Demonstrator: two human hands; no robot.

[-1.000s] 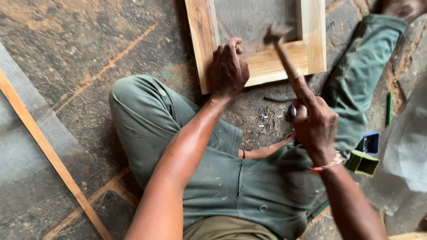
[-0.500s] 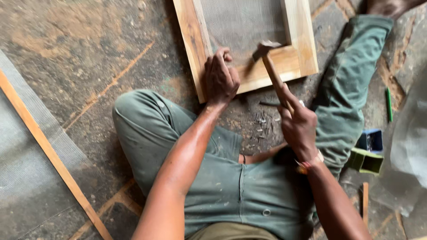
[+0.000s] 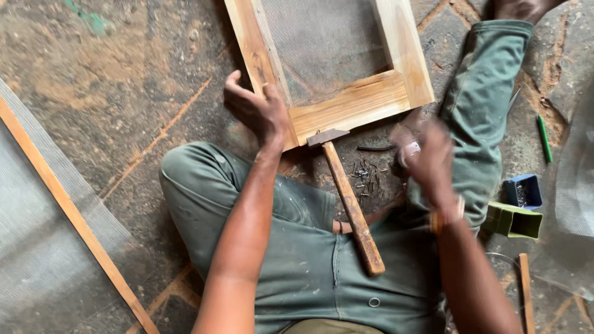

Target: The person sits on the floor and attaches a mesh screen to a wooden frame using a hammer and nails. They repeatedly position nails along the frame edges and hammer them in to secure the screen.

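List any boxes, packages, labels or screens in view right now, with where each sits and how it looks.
Small blue box: on the floor at far right beside the outstretched leg, open-topped, rectangular, dark small parts inside.
Green box: just below the blue one, touching it, olive-green, lying on its side.
No labels, signs or screens show.

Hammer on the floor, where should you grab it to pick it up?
Probably the wooden handle's lower end, nearest the person's lap, with fingers coming from above. The hammer lies flat, its metal head up against the wooden frame, and that handle end is bare and closest.
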